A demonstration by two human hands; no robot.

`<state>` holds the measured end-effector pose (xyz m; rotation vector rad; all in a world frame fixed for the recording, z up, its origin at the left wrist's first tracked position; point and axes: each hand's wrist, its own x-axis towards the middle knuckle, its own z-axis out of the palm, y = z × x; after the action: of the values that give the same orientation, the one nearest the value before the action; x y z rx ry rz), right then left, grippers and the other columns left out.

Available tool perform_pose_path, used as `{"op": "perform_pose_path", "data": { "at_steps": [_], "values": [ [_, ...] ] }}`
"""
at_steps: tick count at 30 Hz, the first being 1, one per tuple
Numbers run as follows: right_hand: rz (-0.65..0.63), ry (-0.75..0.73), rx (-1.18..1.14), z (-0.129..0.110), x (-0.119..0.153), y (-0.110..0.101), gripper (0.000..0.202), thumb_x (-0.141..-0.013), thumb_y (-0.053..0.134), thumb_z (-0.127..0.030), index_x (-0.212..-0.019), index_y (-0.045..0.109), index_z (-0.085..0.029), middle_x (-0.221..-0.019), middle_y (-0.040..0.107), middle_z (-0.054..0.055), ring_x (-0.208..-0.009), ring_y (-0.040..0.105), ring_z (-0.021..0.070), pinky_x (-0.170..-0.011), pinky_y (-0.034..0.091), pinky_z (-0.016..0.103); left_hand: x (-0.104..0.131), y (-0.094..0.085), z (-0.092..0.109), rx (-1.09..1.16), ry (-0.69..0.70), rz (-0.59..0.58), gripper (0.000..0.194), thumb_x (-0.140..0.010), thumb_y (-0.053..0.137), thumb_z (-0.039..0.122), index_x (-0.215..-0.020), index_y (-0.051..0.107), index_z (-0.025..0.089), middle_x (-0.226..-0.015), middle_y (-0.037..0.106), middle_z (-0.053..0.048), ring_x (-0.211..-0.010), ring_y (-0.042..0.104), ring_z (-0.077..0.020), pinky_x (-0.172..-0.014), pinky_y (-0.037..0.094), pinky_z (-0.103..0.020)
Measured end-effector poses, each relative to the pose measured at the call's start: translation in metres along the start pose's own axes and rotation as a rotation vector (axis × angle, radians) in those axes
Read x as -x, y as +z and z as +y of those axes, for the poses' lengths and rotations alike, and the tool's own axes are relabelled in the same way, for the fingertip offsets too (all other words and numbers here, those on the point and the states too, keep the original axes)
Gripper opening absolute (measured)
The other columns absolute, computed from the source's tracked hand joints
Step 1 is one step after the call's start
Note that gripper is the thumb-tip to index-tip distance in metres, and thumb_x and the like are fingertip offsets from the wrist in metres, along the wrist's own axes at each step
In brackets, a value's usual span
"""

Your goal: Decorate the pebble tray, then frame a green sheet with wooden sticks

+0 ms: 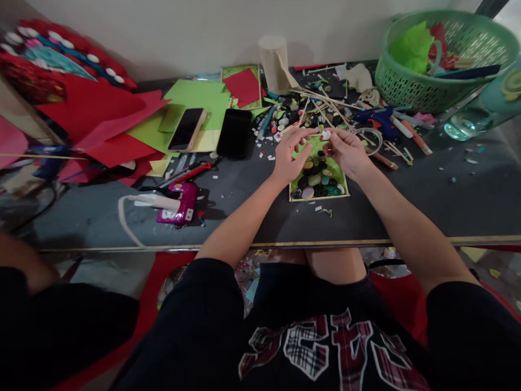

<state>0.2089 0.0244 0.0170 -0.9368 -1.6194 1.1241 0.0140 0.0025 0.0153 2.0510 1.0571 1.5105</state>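
Observation:
Between the thumb and fingers of my right hand (pixel 345 152) is a small white piece (pixel 326 134), too small to name. My left hand (pixel 291 155) hovers at the left side of a shallow green tray (pixel 319 199) with a thin pale rim, its thumb and fingers apart and nothing seen in them. Dark, green and pale pebbles (pixel 314 179) fill much of the tray's near part. Both hands partly cover its far end. Just right of my right hand lies a roll of clear tape (pixel 372 142).
Behind the hands spread loose pebbles and wooden sticks (pixel 325 106). A blue glue gun (pixel 380 120), a green basket (pixel 431 89) and a glass (pixel 464 122) stand right. Left are two phones (pixel 235 133), red paper (pixel 101 119), a cutter (pixel 193 172) and a purple power adapter (pixel 181 203).

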Motion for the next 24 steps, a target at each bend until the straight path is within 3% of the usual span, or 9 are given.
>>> {"op": "perform_pose_path", "data": {
  "at_steps": [5,9,16,24],
  "values": [
    [-0.05,0.008,0.002,0.001,0.001,0.004,0.066,-0.078,0.06,-0.086,-0.107,0.069,-0.028,-0.083,0.066,0.003,-0.073,0.062,0.018,-0.064,0.054,0.034,0.0,0.002,0.006,-0.033,-0.025,0.022,0.06,-0.095,0.048,0.075,-0.133,0.06,0.031,-0.119,0.072,-0.008,-0.106,0.069,-0.0225,-0.084,0.055,-0.035],
    [-0.019,0.013,-0.031,0.0,0.002,0.007,0.061,-0.074,0.068,-0.083,-0.101,0.072,-0.028,-0.077,0.065,0.002,-0.068,0.06,0.0173,-0.062,0.053,0.034,0.002,0.007,0.005,-0.025,-0.084,0.037,0.059,-0.094,0.051,0.075,-0.133,0.059,0.031,-0.119,0.075,-0.008,-0.112,0.071,-0.024,-0.085,0.056,-0.035],
    [0.056,-0.012,0.036,-0.004,0.004,0.01,0.063,-0.07,0.072,-0.083,-0.096,0.075,-0.027,-0.082,0.07,0.002,-0.066,0.06,0.0164,-0.061,0.056,0.035,0.005,0.01,-0.004,-0.013,-0.19,0.084,0.051,-0.091,0.063,0.069,-0.12,0.063,0.027,-0.1,0.079,-0.004,-0.1,0.075,-0.0212,-0.085,0.057,-0.035],
    [0.092,-0.058,0.047,0.002,0.001,0.008,0.065,-0.076,0.065,-0.085,-0.099,0.076,-0.025,-0.069,0.061,-0.001,-0.058,0.053,0.0119,-0.056,0.051,0.029,-0.003,0.003,-0.021,0.055,-0.177,0.158,0.059,-0.087,0.064,0.074,-0.122,0.057,0.026,-0.098,0.077,-0.005,-0.091,0.073,-0.02,-0.077,0.057,-0.033]
  ]
}}
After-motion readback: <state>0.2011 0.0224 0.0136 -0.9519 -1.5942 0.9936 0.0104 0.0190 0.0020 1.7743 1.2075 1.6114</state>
